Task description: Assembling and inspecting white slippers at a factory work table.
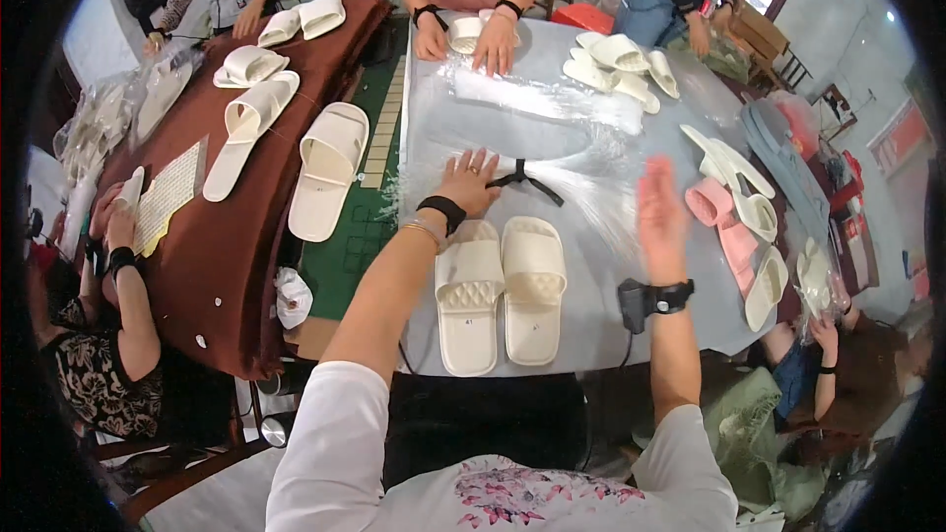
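Left hand (469, 183) spread palm-down, right hand (662, 212) extended forward, blurred

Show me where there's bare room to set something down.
On the grey table, a small patch lies between the nearest cream slide slippers and the black wrist device. The brown cloth has room between the yellow sheet and green mat. Crowded: the grey table's middle, under clear strands, and right side, with pink slide slippers.

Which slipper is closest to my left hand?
The left cream slipper directly in front of you: its far end lies right by your left hand, while its partner sits farther right.
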`<action>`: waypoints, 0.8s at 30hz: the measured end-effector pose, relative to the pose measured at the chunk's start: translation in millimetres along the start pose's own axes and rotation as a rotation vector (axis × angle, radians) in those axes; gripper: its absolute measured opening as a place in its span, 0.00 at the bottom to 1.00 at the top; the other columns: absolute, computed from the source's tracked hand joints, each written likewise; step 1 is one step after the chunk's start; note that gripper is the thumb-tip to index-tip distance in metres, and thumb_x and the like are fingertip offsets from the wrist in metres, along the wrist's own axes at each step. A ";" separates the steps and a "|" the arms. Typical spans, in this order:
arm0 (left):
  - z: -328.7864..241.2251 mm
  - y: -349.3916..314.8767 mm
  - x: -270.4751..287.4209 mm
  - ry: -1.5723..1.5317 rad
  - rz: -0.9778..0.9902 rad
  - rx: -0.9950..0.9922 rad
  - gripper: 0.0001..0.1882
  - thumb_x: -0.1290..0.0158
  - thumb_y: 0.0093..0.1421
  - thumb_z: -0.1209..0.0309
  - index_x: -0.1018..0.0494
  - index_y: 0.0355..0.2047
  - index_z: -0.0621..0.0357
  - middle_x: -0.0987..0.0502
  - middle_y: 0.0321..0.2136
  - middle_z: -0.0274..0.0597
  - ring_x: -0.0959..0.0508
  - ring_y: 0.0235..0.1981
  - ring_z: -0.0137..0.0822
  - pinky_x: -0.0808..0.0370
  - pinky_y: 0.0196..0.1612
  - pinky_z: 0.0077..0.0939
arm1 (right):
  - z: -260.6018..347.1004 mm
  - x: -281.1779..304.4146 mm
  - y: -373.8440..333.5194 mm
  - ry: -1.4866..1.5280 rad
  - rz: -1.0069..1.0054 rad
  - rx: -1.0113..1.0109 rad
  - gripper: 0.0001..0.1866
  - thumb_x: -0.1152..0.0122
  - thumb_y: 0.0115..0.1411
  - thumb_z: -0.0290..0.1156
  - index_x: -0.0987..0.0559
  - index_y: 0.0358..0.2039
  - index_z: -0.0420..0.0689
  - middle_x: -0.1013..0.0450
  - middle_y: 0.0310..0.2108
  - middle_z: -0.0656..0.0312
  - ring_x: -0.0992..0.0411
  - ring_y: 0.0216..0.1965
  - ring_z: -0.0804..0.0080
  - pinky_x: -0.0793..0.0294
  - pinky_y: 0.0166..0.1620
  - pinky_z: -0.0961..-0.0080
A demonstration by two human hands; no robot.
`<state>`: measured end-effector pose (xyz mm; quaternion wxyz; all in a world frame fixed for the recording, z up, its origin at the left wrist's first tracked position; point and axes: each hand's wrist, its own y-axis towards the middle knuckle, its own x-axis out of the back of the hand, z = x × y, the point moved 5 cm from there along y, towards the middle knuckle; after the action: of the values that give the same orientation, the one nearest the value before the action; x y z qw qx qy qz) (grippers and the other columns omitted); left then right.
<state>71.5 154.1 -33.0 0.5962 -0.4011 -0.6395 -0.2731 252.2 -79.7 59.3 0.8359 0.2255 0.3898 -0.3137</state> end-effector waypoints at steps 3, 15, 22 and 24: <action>-3.2 -3.8 4.5 0.004 -0.015 0.000 0.34 0.68 0.59 0.48 0.61 0.61 0.47 0.62 0.62 0.45 0.62 0.62 0.48 0.63 0.60 0.48 | 64.8 28.7 -11.5 0.203 0.165 0.220 0.18 0.56 0.60 0.26 0.38 0.51 0.37 0.38 0.52 0.58 0.39 0.53 0.70 0.39 0.56 0.71; 17.3 -23.3 14.6 -0.216 -0.138 -0.090 0.37 0.55 0.56 0.56 0.59 0.61 0.48 0.59 0.61 0.47 0.61 0.62 0.49 0.60 0.60 0.44 | 16.6 -29.1 -148.4 -0.426 -0.143 0.215 0.19 0.52 0.59 0.30 0.35 0.49 0.36 0.38 0.51 0.53 0.37 0.51 0.68 0.39 0.54 0.71; -48.9 -184.3 89.9 -1.096 -0.563 0.041 0.10 0.54 0.59 0.71 0.29 0.34 0.66 0.26 0.29 0.40 0.27 0.33 0.27 0.31 0.37 0.19 | -0.8 -42.1 -175.8 -0.473 -0.119 0.113 0.23 0.56 0.60 0.32 0.40 0.54 0.36 0.46 0.57 0.52 0.43 0.56 0.63 0.45 0.56 0.68; -80.5 -235.1 71.2 -1.416 -0.169 0.012 0.12 0.56 0.60 0.68 0.28 0.31 0.67 0.27 0.21 0.39 0.27 0.22 0.27 0.31 0.32 0.19 | -11.4 -46.6 -181.9 -0.491 -0.114 0.122 0.24 0.57 0.60 0.32 0.41 0.55 0.35 0.47 0.58 0.54 0.44 0.56 0.62 0.47 0.57 0.67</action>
<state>-79.6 -23.6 78.4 0.0165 -0.4280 -0.9035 0.0112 95.8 -184.0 65.3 0.8713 0.1702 0.1675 -0.4288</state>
